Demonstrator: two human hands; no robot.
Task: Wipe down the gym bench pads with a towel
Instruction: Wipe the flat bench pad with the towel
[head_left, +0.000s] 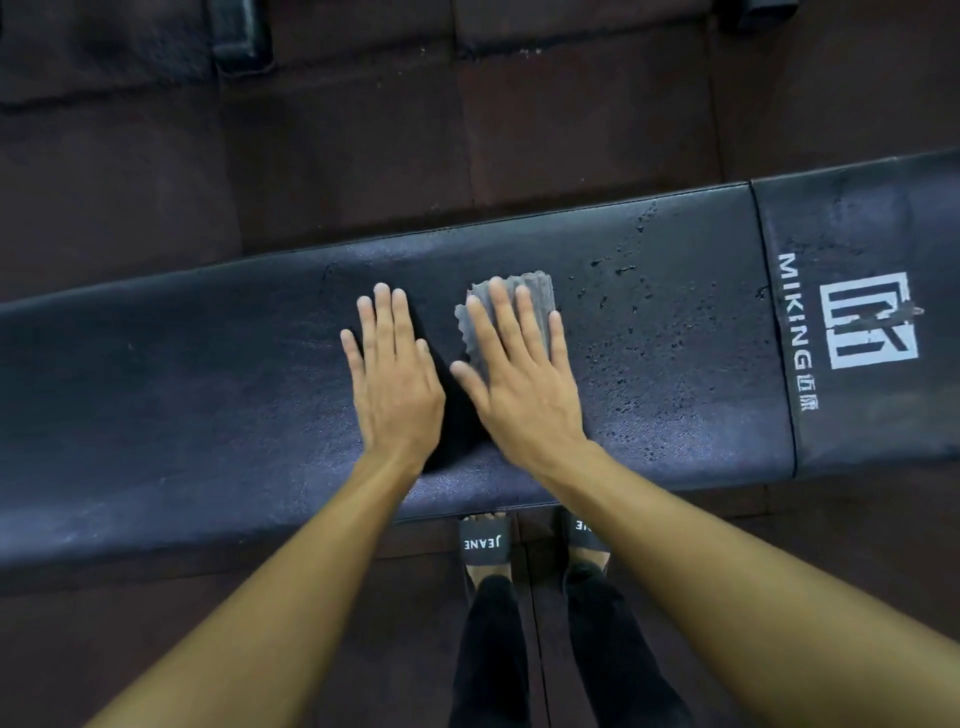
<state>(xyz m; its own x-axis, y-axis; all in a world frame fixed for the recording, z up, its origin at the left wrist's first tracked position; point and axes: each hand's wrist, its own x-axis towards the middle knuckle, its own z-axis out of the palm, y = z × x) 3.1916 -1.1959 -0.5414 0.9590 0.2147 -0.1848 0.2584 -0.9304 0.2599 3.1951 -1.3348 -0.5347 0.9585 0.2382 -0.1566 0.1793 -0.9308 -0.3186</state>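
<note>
A long black bench pad (182, 395) runs across the view from left to right. A small grey towel (540, 296) lies on the middle of it. My right hand (519, 374) presses flat on the towel with straight, spread fingers, covering most of it. Just to its left, my left hand (395, 374) rests flat on the bare pad with straight fingers and holds nothing. Right of the towel the pad surface looks speckled with dark spots. A second pad section (872, 218) with a white logo and lettering adjoins at the right.
Dark rubber floor tiles (363, 130) lie beyond the bench. My feet in black slides (485, 540) stand under the near edge of the pad. A dark equipment part (241, 36) sits on the floor at the top left.
</note>
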